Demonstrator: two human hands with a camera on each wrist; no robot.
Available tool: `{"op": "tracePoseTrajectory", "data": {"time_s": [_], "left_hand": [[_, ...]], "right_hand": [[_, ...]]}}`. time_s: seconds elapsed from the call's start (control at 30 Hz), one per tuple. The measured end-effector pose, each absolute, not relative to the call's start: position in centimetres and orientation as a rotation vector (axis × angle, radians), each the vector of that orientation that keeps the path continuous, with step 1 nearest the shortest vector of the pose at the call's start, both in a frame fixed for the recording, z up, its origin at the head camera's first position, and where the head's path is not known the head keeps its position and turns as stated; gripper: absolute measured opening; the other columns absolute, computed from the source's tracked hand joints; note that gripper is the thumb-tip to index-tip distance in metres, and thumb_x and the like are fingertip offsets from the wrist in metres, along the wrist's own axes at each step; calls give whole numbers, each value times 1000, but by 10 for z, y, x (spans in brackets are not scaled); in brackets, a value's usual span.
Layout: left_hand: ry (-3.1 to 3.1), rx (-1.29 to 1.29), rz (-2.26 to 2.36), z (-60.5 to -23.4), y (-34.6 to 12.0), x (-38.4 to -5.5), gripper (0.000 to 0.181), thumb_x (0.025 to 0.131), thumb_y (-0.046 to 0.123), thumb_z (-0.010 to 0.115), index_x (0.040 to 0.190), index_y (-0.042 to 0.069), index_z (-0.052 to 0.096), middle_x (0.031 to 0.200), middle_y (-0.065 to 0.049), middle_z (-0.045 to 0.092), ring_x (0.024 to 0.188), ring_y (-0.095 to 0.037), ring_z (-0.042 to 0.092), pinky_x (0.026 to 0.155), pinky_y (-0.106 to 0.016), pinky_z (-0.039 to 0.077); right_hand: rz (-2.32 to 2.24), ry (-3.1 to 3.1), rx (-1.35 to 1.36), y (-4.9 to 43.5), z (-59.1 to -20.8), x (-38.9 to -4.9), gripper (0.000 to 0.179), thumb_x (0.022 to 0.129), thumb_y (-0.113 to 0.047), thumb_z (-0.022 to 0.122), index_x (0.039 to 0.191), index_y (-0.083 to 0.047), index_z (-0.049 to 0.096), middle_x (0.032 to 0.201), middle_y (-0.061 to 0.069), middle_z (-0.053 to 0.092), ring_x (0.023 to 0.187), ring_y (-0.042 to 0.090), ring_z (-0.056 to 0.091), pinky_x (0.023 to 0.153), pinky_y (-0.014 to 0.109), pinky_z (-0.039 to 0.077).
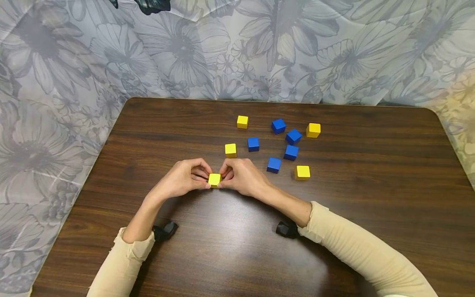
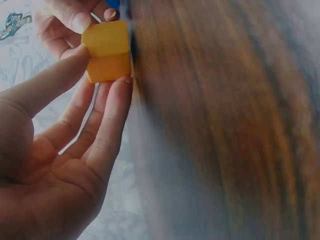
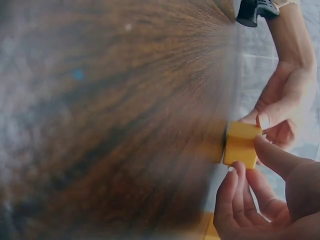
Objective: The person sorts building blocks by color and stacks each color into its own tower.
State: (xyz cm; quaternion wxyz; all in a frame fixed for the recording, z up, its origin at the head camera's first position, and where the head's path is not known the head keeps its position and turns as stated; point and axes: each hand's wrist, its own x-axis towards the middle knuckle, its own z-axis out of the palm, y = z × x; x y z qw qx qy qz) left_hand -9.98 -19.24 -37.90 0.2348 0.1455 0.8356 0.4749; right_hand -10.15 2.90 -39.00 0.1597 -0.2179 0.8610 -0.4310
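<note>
Both hands meet at one yellow cube (image 1: 214,180) near the middle of the table. From its left side my left hand (image 1: 187,178) pinches it between thumb and fingers; my right hand (image 1: 243,177) pinches it from the opposite side. In the left wrist view the cube (image 2: 106,50) shows two faces, with left fingers (image 2: 112,112) along one edge. The right wrist view shows the cube (image 3: 242,145) close over the tabletop, between the two hands' fingertips. Just beyond the right hand's knuckles sits another yellow cube (image 1: 230,150).
Several blue cubes lie scattered beyond and right of the hands, among them one blue cube (image 1: 273,165) near the right hand. More yellow cubes stand around them, one yellow cube (image 1: 302,173) at the right. A floral cloth (image 1: 185,49) hangs behind the dark wooden table (image 1: 371,185).
</note>
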Motion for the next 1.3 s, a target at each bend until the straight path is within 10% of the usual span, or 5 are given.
{"op": "tracePoseTrajectory", "data": {"time_s": [1.3], "left_hand": [[2360,401,1231,-379,-191,-98,29,79,-1,82,102,6,66,109,-10,69,97,-22,70,79,-26,58]], "right_hand": [[-1345,2456,-572,59,-375,-107,31,81,-16,85,105,-5,68,93,4,71,81,11,68,70,25,57]]}}
